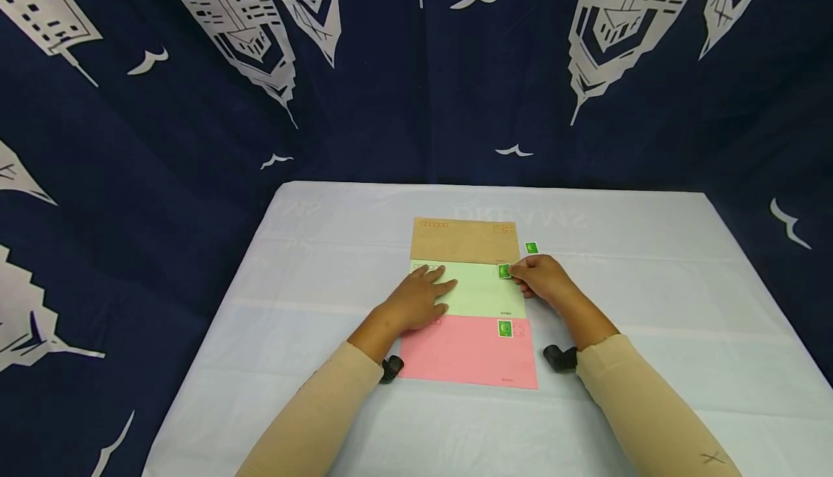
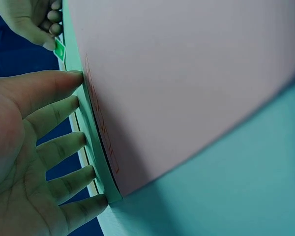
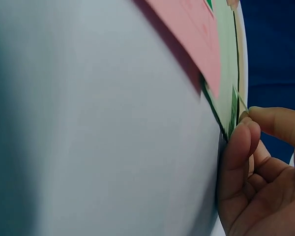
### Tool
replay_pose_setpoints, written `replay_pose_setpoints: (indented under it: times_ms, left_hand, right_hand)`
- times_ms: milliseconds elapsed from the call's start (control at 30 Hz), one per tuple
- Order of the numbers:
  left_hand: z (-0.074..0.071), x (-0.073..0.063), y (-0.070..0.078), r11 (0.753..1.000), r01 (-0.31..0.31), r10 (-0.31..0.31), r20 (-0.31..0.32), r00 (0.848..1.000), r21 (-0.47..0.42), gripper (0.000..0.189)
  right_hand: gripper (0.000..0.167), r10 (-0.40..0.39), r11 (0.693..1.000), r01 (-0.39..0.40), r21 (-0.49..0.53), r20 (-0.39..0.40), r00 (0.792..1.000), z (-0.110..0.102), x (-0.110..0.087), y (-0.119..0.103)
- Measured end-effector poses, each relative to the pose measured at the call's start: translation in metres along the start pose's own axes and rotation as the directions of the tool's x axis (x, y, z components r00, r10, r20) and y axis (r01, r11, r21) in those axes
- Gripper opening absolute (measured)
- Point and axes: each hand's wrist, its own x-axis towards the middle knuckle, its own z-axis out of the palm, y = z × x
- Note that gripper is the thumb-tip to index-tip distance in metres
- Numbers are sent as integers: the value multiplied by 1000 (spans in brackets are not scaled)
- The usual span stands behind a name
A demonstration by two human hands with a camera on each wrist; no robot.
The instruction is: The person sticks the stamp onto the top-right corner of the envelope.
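Observation:
My right hand (image 1: 541, 277) pinches a green stamp (image 1: 504, 271) by its edge, over the upper right corner of the light green envelope (image 1: 481, 293). In the right wrist view the stamp (image 3: 234, 105) is seen tilted, its edge between thumb and forefinger. My left hand (image 1: 419, 298) rests with spread fingers on the left part of the same envelope. The left wrist view shows its fingertips (image 2: 83, 140) along the envelope's margin. Below lies a pink envelope (image 1: 465, 361) bearing another green stamp (image 1: 505, 328) near its upper right corner.
A brown envelope (image 1: 465, 242) lies at the far end of the row, above the green one. One more green stamp (image 1: 531, 248) lies on the white tablecloth (image 1: 338, 260) right of it. A dark blue patterned cloth (image 1: 416, 101) hangs behind the table.

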Motion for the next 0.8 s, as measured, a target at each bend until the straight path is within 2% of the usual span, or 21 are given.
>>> replay_pose_setpoints:
  times_ms: [300, 800]
  left_hand:
    - [0, 0, 1, 1000, -1, 1, 4, 1000, 10, 54]
    - [-3, -1, 2, 1000, -2, 2, 10, 1000, 11, 55]
  right_hand:
    - [23, -5, 999, 4, -38, -19, 1000, 3, -2, -3]
    - [24, 19, 984, -28, -174, -55, 998, 5, 1, -4]
